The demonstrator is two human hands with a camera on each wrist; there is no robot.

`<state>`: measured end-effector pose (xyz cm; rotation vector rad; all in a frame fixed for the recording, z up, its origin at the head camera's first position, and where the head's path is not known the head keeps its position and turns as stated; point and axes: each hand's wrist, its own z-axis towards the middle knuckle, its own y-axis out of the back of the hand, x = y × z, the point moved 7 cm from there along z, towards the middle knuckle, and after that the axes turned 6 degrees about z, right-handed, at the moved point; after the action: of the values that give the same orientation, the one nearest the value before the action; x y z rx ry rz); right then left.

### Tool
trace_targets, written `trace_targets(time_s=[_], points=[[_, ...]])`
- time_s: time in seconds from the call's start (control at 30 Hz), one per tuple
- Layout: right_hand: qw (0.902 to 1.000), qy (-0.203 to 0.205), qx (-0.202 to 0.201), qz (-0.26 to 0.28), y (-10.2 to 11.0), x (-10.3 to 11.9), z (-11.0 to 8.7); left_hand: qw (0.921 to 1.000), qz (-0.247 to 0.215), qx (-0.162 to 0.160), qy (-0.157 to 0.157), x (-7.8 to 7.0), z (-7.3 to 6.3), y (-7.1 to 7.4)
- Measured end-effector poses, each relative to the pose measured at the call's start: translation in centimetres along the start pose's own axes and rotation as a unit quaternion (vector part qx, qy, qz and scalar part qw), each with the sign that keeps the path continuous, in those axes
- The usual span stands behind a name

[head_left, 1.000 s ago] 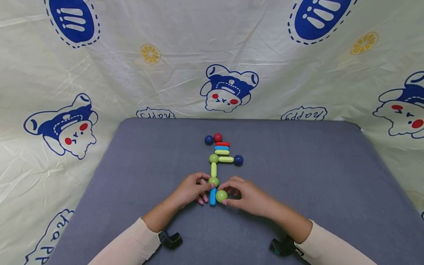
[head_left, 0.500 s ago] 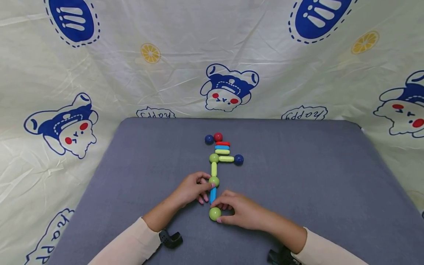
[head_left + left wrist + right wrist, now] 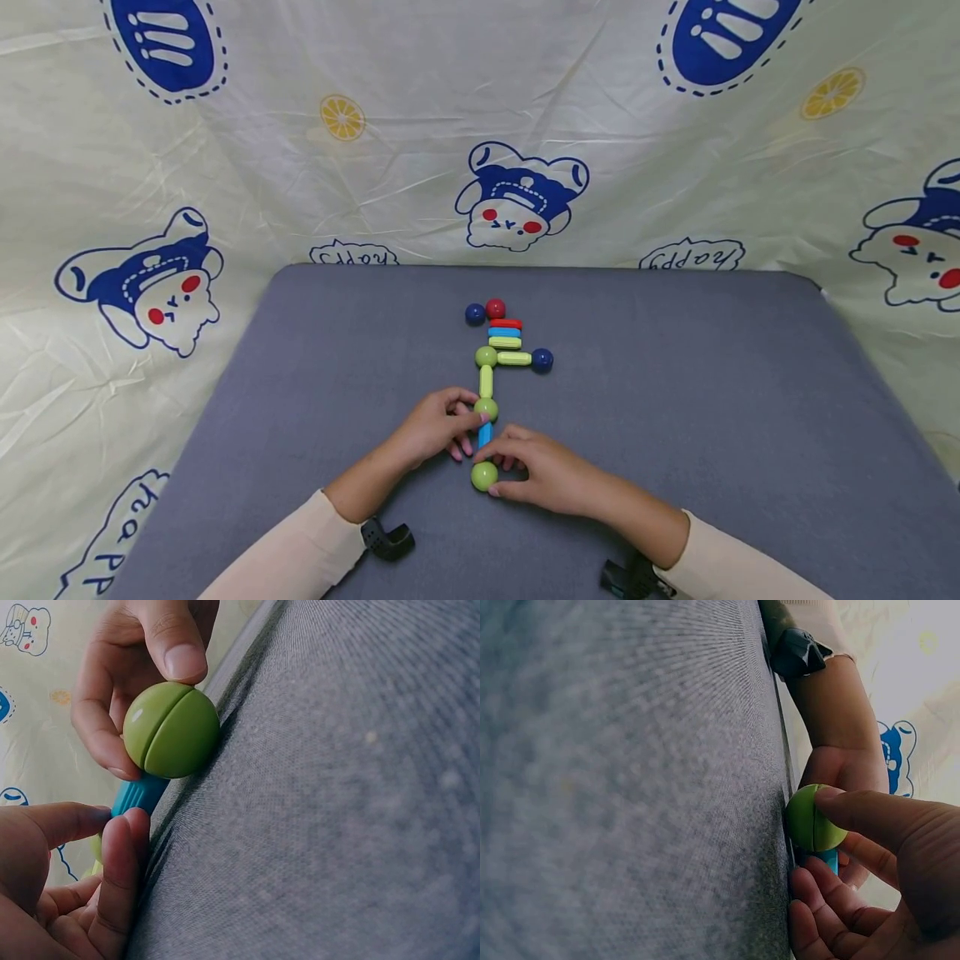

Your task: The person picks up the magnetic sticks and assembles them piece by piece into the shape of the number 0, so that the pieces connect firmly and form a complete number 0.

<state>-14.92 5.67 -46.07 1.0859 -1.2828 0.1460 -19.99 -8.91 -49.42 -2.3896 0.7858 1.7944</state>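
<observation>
My right hand [image 3: 536, 471] pinches a green ball [image 3: 484, 477] between thumb and index finger. The ball sits against the near end of a blue stick [image 3: 485, 435]. At that stick's far end is another green ball [image 3: 486, 409], which my left hand [image 3: 438, 427] pinches together with the stick's end. A yellow-green stick [image 3: 486, 382] runs on from there to a third green ball [image 3: 487, 357]. In the left wrist view the held ball [image 3: 172, 730] shows a seam round its middle and touches the blue stick [image 3: 140, 796].
From the farthest green ball a yellow-green stick [image 3: 514, 358] reaches right to a dark blue ball [image 3: 542, 360]. Beyond it lie loose red [image 3: 506, 324], blue and yellow-green sticks, side by side. A dark blue ball [image 3: 476, 314] and a red ball [image 3: 495, 309] lie behind on the grey table [image 3: 675, 400].
My right hand has carried the green ball from beside the blue stick round to its near end, then slightly up against it. The left hand has stayed in place.
</observation>
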Motion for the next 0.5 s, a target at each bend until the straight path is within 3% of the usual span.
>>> trace_targets(time_s=[0.5], points=[[0.9998,0.015,-0.004,0.015,0.14,-0.14,-0.11,1.0,-0.002,-0.001,-0.006,0.03,0.1,-0.02]])
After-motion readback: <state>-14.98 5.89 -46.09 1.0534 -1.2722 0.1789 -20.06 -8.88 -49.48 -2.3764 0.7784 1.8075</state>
